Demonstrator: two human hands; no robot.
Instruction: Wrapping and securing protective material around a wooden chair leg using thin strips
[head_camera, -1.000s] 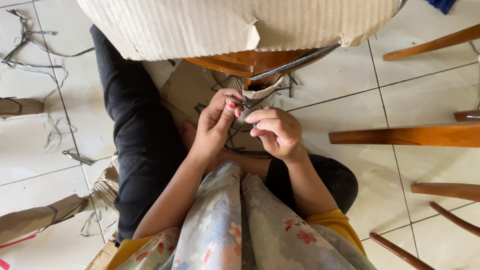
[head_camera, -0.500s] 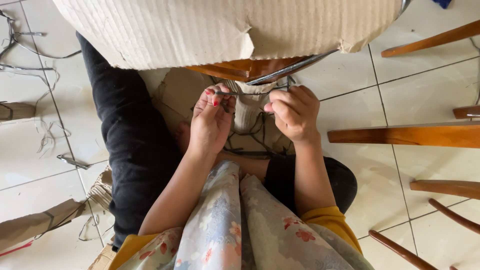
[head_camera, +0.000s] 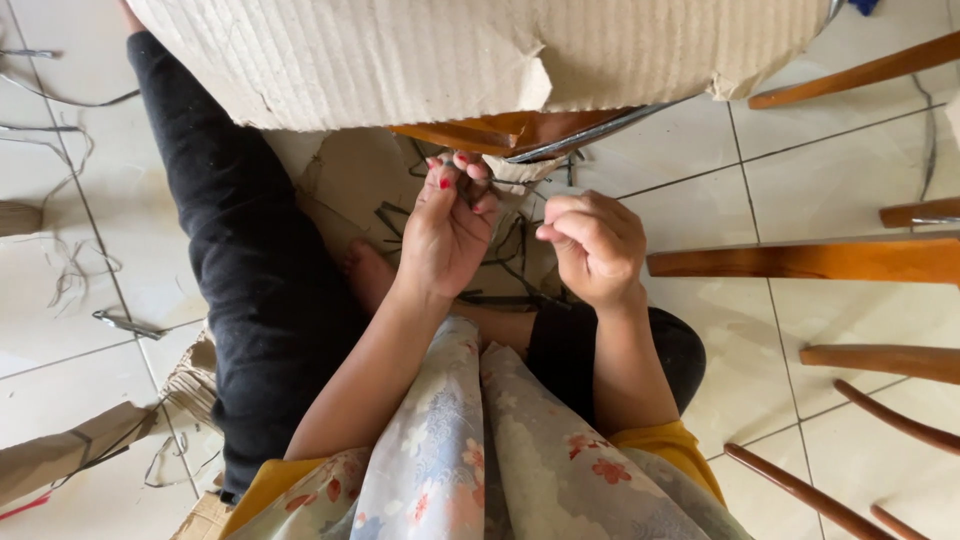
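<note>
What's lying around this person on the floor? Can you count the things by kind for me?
Hands at work: 2, left hand and right hand, both by the wooden piece with a metal rim
Corrugated cardboard sheet: 1
Wooden chair bars at the right: 7 in view
Wooden piece with a metal rim: 1
Thin dark strips: too tangled to count
Total counted: 11

Corrugated cardboard sheet (head_camera: 400, 55) overhangs the top, blocking access from above; only a narrow gap under its edge, taken up by the left hand (head_camera: 447, 235) and right hand (head_camera: 592, 245). Black-clad leg (head_camera: 240, 270) walls off the left. Wooden chair legs (head_camera: 800, 258) bar the right. Thin dark strips (head_camera: 500, 260) litter the floor between. Bare tile (head_camera: 60, 220) far left is open.
</note>
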